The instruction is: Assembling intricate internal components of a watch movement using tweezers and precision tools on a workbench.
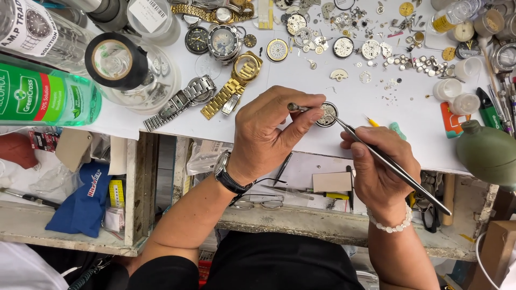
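A small round watch movement (326, 115) lies on the white bench top (376, 107) near its front edge. My left hand (269, 134) pinches a thin metal tool (297, 107) whose tip rests at the movement's left side. My right hand (376, 166) grips long steel tweezers (387, 161), their points touching the movement from the right. A black wristwatch is on my left wrist and a white bead bracelet on my right.
Gold (236, 86) and silver (180, 102) bracelet watches lie left of the movement. Loose dials, gears and screws (371, 48) cover the back. A green bottle (48, 94) and a taped jar (129, 70) stand left; a green rubber blower (486, 150) right. An open drawer (301, 188) sits below.
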